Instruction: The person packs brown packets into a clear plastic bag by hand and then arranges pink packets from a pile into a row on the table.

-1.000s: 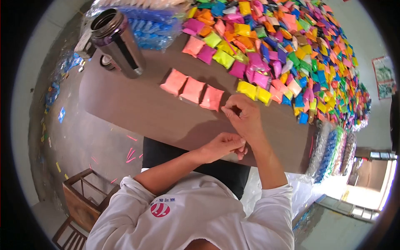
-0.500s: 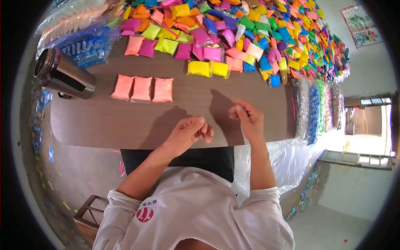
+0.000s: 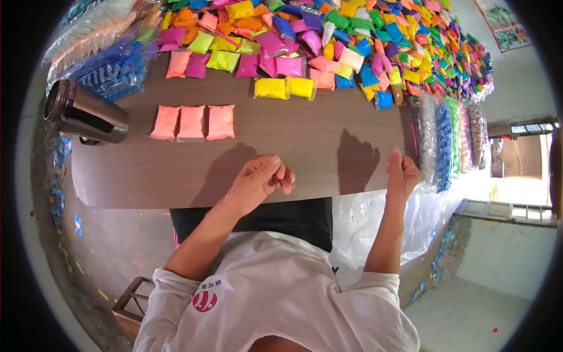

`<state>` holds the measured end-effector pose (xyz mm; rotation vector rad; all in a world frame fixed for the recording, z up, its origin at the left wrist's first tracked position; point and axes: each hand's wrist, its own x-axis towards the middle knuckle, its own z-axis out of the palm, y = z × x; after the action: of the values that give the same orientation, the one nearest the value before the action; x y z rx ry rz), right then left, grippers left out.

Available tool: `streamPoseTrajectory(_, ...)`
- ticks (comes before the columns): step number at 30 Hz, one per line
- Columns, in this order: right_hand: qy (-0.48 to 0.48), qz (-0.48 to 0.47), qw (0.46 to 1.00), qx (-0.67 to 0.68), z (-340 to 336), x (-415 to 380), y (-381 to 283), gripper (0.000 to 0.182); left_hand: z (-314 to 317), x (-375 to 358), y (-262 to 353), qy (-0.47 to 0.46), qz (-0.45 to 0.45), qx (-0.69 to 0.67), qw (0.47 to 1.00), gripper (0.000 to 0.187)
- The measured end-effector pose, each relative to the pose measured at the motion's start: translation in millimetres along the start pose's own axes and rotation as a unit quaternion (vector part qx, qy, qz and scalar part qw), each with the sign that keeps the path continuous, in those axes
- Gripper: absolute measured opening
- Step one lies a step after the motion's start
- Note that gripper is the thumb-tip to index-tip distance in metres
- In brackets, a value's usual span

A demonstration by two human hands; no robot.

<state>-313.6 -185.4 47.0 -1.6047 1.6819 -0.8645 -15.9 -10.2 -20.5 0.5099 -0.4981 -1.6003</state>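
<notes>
My left hand [image 3: 262,179] hovers over the front edge of the brown table [image 3: 281,132]. Its fingers are loosely curled in and nothing shows in them. Near the table's right end, my right hand [image 3: 403,171] is closed with the thumb pointing up, and no object sticks out of it. Three salmon-pink packets lie in a row beyond my left hand: a left one [image 3: 165,122], a middle one [image 3: 191,122] and a right one [image 3: 221,122]. Farther back, a yellow packet [image 3: 271,88] lies beside another yellow packet [image 3: 301,88].
A large heap of colourful packets [image 3: 352,35] covers the back of the table. A steel tumbler [image 3: 94,114] stands at the left, by bagged blue packs [image 3: 111,76]. Clear bags in a row [image 3: 444,146] line the right end. A wooden stool [image 3: 130,302] is at lower left.
My right hand has moved right, away from my left hand, toward the table's right end. My left hand stays nearly in place. The view has shifted slightly; the packets lie as before.
</notes>
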Motion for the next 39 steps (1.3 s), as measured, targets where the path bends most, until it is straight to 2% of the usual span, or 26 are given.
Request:
streamPoseTrajectory(2, 0.03, -0.077, 0.992, -0.098, 9, 2, -10, 0.031, -2, 0, -2, -0.006, 0.001, -0.014, 1.0, 0.038)
streamPoseTrajectory(3, 0.064, -0.198, 0.959, -0.194, 20, 1, -15, 0.031, -3, 0, -3, -0.007, 0.004, -0.021, 1.0, 0.038)
streamPoseTrajectory(6, 0.049, -0.342, 0.921, -0.179, 49, 8, -44, 0.027, -3, 0, -4, -0.013, -0.001, -0.033, 0.999, 0.038)
streamPoseTrajectory(7, -0.019, -0.27, 0.96, -0.073, 62, 8, -56, 0.027, -6, 0, -6, -0.004, -0.009, -0.032, 0.999, 0.038)
streamPoseTrajectory(8, -0.089, -0.192, 0.977, 0.033, 77, 6, -69, 0.027, -5, 0, -6, 0.0, -0.008, -0.027, 1.0, 0.037)
streamPoseTrajectory(11, -0.188, -0.265, 0.945, 0.044, 120, 1, -124, 0.023, -2, 0, -4, 0.007, -0.004, -0.019, 1.0, 0.037)
streamPoseTrajectory(14, -0.243, -0.381, 0.888, 0.086, 186, 2, -171, 0.018, 2, 0, -5, 0.001, 0.005, -0.03, 1.0, 0.037)
streamPoseTrajectory(18, -0.317, -0.451, 0.834, -0.006, 270, -6, -240, 0.019, 5, -2, 1, 0.005, -0.002, -0.039, 0.999, 0.038)
streamPoseTrajectory(20, -0.318, -0.506, 0.801, -0.017, 315, -7, -256, 0.027, 4, -1, -3, 0.02, -0.005, -0.036, 0.999, 0.039)
streamPoseTrajectory(24, -0.271, -0.566, 0.755, -0.19, 386, 0, -258, 0.036, -3, 0, -15, 0.02, 0.023, -0.027, 0.999, 0.038)
streamPoseTrajectory(26, -0.254, -0.579, 0.734, -0.247, 401, 1, -257, 0.046, -2, 1, -18, 0.036, 0.037, -0.018, 0.998, 0.038)
streamPoseTrajectory(27, -0.252, -0.579, 0.731, -0.258, 404, 1, -260, 0.046, 9, -3, -7, 0.035, 0.06, -0.047, 0.996, 0.038)
streamPoseTrajectory(29, -0.247, -0.578, 0.725, -0.281, 408, 3, -264, 0.045, 7, -1, -9, 0.038, 0.051, -0.046, 0.997, 0.037)
streamPoseTrajectory(32, -0.167, -0.621, 0.734, -0.218, 395, -1, -262, 0.043, -3, 1, -16, 0.017, 0.026, -0.054, 0.998, 0.037)
streamPoseTrajectory(35, -0.304, -0.405, 0.857, -0.092, 350, 2, -266, 0.034, -4, 0, -11, 0.001, 0.012, -0.05, 0.999, 0.037)
streamPoseTrajectory(38, -0.402, -0.319, 0.847, 0.136, 314, 21, -231, 0.027, 1, -2, -3, 0.011, -0.003, -0.034, 0.999, 0.036)
streamPoseTrajectory(39, -0.408, -0.304, 0.848, 0.151, 311, 34, -211, 0.02, 2, -3, -2, 0.018, -0.01, -0.027, 0.999, 0.035)
